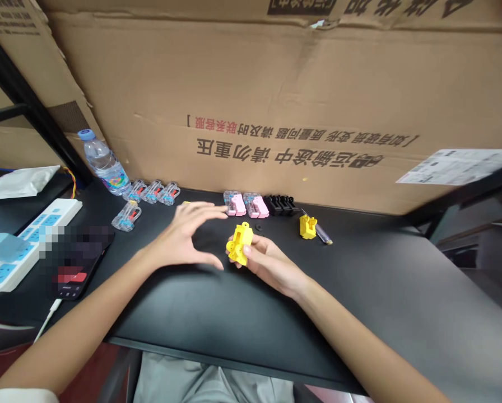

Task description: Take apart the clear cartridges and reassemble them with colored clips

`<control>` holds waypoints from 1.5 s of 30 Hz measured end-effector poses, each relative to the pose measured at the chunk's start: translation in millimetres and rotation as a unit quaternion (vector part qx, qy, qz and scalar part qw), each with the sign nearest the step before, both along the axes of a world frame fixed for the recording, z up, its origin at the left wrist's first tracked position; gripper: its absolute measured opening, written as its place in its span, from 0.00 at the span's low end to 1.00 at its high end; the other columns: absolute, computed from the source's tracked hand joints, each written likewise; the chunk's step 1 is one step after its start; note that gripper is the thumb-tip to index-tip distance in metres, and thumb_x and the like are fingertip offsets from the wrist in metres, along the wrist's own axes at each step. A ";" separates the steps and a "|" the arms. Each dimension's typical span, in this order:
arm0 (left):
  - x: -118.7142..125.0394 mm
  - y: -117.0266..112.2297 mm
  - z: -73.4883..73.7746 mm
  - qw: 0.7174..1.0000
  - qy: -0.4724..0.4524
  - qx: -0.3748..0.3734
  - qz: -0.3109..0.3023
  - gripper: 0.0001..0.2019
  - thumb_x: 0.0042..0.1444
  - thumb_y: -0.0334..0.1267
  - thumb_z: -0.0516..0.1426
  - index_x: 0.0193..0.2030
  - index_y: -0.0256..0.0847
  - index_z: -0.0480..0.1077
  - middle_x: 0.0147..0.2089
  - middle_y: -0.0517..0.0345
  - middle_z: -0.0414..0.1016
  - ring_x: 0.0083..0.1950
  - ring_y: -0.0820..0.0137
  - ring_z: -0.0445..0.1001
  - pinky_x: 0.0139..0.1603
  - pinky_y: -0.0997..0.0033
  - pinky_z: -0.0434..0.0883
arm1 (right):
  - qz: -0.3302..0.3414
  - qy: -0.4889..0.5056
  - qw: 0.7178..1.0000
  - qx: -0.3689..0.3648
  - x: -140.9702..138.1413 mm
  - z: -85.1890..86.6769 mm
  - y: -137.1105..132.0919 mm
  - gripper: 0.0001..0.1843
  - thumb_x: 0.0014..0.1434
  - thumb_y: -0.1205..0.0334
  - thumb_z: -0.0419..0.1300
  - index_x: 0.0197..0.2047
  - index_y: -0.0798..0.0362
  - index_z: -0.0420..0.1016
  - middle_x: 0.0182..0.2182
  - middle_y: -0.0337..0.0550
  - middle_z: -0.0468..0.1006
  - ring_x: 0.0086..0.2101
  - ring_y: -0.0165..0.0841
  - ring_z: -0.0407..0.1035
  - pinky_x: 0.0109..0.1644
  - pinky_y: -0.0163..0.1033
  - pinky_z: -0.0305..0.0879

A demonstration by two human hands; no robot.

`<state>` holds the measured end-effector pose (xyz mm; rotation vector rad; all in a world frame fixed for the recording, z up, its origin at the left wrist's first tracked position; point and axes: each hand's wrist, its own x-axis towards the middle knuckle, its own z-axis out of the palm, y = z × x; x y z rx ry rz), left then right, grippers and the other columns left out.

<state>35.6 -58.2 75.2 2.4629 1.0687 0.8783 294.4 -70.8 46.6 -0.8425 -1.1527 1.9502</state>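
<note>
My right hand (pixel 268 263) grips a yellow plastic toy part (pixel 240 243) just above the black table (pixel 385 291). Hovering to its left, my left hand (pixel 187 235) is open with fingers spread and holds nothing. A small black ring (pixel 258 227) lies behind the yellow part. Farther right sit a second yellow part (pixel 307 226) and a small screwdriver (pixel 321 232).
Along the cardboard wall (pixel 276 101) lie two pink pieces (pixel 246 204), black pieces (pixel 280 205) and several clear blue-red pieces (pixel 152 192). A water bottle (pixel 103 164), a white power strip (pixel 28 238) and a phone (pixel 77 262) stand at the left.
</note>
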 end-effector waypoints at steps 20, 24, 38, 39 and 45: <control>-1.2 4.8 -9.4 0.979 0.120 -0.110 0.120 0.36 0.56 0.64 0.68 0.66 0.48 0.71 0.63 0.50 0.74 0.59 0.50 0.77 0.62 0.49 0.71 | -0.047 -0.122 0.988 0.076 7.5 -2.5 7.7 0.30 0.53 0.45 0.79 0.54 0.51 0.84 0.54 0.52 0.85 0.49 0.43 0.81 0.51 0.46 0.77; 2.9 2.6 -12.6 0.988 0.068 -0.124 0.067 0.34 0.57 0.58 0.69 0.66 0.48 0.70 0.62 0.50 0.74 0.62 0.52 0.76 0.64 0.50 0.73 | -0.056 -0.131 0.985 0.094 7.7 -2.0 8.5 0.27 0.52 0.47 0.79 0.52 0.50 0.84 0.54 0.51 0.86 0.53 0.46 0.81 0.61 0.52 0.77; 15.0 -2.6 -38.6 0.985 -0.114 -0.118 -0.059 0.42 0.62 0.34 0.67 0.79 0.54 0.53 0.66 0.50 0.75 0.56 0.64 0.82 0.63 0.58 0.78 | -0.086 -0.191 0.950 0.230 23.5 5.4 12.6 0.22 0.54 0.48 0.78 0.45 0.50 0.78 0.48 0.50 0.88 0.50 0.47 0.84 0.61 0.54 0.78; 14.9 -2.7 -39.1 0.985 -0.111 -0.123 -0.054 0.43 0.62 0.34 0.67 0.79 0.54 0.53 0.64 0.51 0.77 0.56 0.63 0.82 0.63 0.58 0.78 | -0.076 -0.199 0.948 0.235 24.4 5.2 12.0 0.21 0.53 0.49 0.78 0.42 0.50 0.77 0.46 0.48 0.88 0.47 0.46 0.84 0.58 0.53 0.79; 16.2 -6.5 -35.1 0.987 -0.049 -0.154 -0.017 0.36 0.65 0.38 0.65 0.77 0.53 0.58 0.52 0.57 0.83 0.46 0.63 0.83 0.52 0.63 0.78 | -0.044 -0.223 0.946 0.233 19.1 -2.2 7.7 0.23 0.53 0.48 0.78 0.35 0.49 0.69 0.39 0.44 0.86 0.41 0.42 0.83 0.52 0.49 0.79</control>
